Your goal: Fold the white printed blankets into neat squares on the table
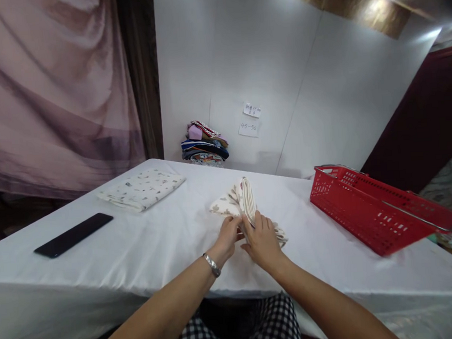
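Observation:
In the middle of the table, both hands are on a white cloth (229, 202) printed with small brownish shapes. The cloth is gathered into several layers, with a thick pleated edge standing up and another folded part spreading to the right under my right hand. My left hand (229, 236), a silver bracelet at its wrist, pinches the near side of the cloth. My right hand (265, 241) lies over the folds, its fingers bent around them. The fingertips of both hands nearly meet, and part of the cloth is hidden behind them.
A folded printed cloth (150, 187) lies at the left on the white-covered table (169, 246). Nearer is a flat black object (76, 234). A red plastic basket (368, 211) stands at the right. Folded fabrics (204, 145) are stacked beyond the far edge, below paper notes (248, 129) on the wall.

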The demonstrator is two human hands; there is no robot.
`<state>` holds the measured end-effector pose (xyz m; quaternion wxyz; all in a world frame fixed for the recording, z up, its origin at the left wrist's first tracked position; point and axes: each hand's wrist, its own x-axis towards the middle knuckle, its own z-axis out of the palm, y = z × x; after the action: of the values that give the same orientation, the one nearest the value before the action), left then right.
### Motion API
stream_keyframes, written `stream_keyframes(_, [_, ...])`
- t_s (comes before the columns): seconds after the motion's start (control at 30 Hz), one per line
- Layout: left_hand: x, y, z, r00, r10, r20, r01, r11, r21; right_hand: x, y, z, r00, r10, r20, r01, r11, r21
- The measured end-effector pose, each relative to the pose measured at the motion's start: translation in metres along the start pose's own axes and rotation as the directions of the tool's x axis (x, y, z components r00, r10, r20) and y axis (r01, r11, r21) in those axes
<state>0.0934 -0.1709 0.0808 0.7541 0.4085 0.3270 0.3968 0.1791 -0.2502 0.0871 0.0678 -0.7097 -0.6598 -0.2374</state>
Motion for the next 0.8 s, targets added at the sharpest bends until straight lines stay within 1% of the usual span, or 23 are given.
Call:
stream_keyframes(0.1, [-0.009,0.001,0.013,0.997,-0.005,0.079,0.005,1.0,0.0,-0.007,0.018,0.0,0.998,0.054,-0.009,-0.054,0.998,0.02])
stream_keyframes(0.17, [-0.013,0.001,0.019,0.989,-0.013,0.149,0.006,0.999,0.046,-0.013,0.037,0.002,0.996,0.084,0.02,-0.086,0.989,0.118])
stream_keyframes(0.23, [-0.014,-0.001,0.02,0.97,-0.025,0.241,-0.015,0.986,0.164,-0.021,0.059,0.005,0.991,0.118,0.06,-0.13,0.948,0.289])
stream_keyframes(0.27, [-0.013,-0.003,0.017,0.957,-0.024,0.288,-0.053,0.965,0.257,-0.026,0.069,0.006,0.988,0.137,0.078,-0.156,0.91,0.383])
stream_keyframes(0.3, [-0.011,-0.006,0.012,0.943,-0.01,0.332,-0.117,0.925,0.362,-0.032,0.078,0.008,0.983,0.161,0.089,-0.184,0.865,0.466])
stream_keyframes(0.33, [-0.008,-0.009,0.005,0.927,0.019,0.374,-0.208,0.856,0.473,-0.039,0.087,0.009,0.978,0.186,0.094,-0.208,0.821,0.532])
stream_keyframes(0.37, [-0.005,-0.014,-0.005,0.9,0.073,0.431,-0.336,0.747,0.574,-0.045,0.095,0.009,0.974,0.209,0.091,-0.223,0.786,0.576])
stream_keyframes(0.4, [0.0,-0.02,-0.017,0.863,0.121,0.491,-0.456,0.607,0.651,-0.052,0.102,0.008,0.97,0.229,0.077,-0.228,0.767,0.6])
stream_keyframes(0.43, [0.005,-0.027,-0.031,0.835,0.161,0.527,-0.534,0.467,0.705,-0.058,0.109,0.005,0.969,0.242,0.054,-0.225,0.763,0.606])
stream_keyframes(0.47, [0.01,-0.035,-0.045,0.821,0.191,0.538,-0.569,0.359,0.74,-0.063,0.117,0.0,0.967,0.254,0.024,-0.217,0.771,0.599])
stream_keyframes(0.5, [0.016,-0.043,-0.061,0.807,0.211,0.552,-0.591,0.268,0.761,-0.067,0.126,-0.006,0.964,0.267,-0.013,-0.21,0.786,0.581])
stream_keyframes(0.53, [0.022,-0.053,-0.075,0.783,0.235,0.576,-0.618,0.19,0.763,-0.07,0.135,-0.014,0.958,0.282,-0.051,-0.208,0.806,0.555])
stream_keyframes(0.6, [0.034,-0.07,-0.1,0.708,0.322,0.628,-0.677,0.055,0.734,-0.072,0.159,-0.036,0.938,0.322,-0.129,-0.223,0.846,0.484])
stream_keyframes(0.67, [0.044,-0.085,-0.117,0.653,0.362,0.665,-0.702,-0.04,0.711,-0.069,0.188,-0.062,0.914,0.345,-0.213,-0.24,0.884,0.401])
stream_keyframes(0.73, [0.053,-0.096,-0.127,0.62,0.39,0.681,-0.708,-0.094,0.7,-0.062,0.223,-0.09,0.889,0.345,-0.303,-0.252,0.918,0.306])
stream_keyframes(0.8, [0.059,-0.103,-0.132,0.602,0.409,0.686,-0.709,-0.121,0.694,-0.052,0.261,-0.118,0.863,0.365,-0.35,-0.309,0.928,0.207])
